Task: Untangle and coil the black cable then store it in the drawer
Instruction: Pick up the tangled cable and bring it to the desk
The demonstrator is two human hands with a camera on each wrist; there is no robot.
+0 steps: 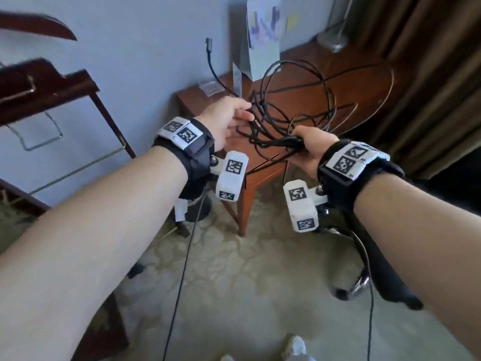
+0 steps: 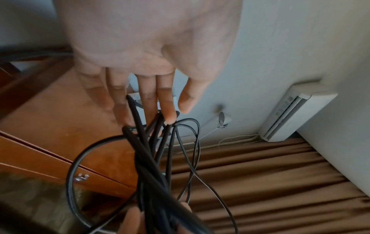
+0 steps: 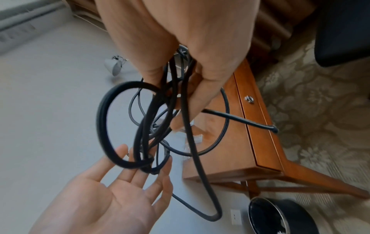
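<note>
The black cable (image 1: 291,118) hangs as a tangle of loops in the air above a wooden side table (image 1: 351,82). My right hand (image 1: 302,142) grips the gathered bundle of strands (image 3: 101,120) in its fist. To its left, my left hand (image 1: 244,113) is held flat with straight fingers (image 3: 140,172), and several loops (image 2: 148,166) rest against them and pass between them. One cable end with its plug (image 1: 209,44) sticks up past the left hand. The table's drawer (image 3: 260,134), with a small metal knob (image 3: 249,99), is shut.
A standing printed card (image 1: 263,35) and a lamp base (image 1: 333,40) are on the table's far side. Brown curtains (image 1: 429,74) hang at the right. A black bin (image 3: 280,216) stands under the table. Dark wooden furniture with glass shelves (image 1: 52,82) is at the left.
</note>
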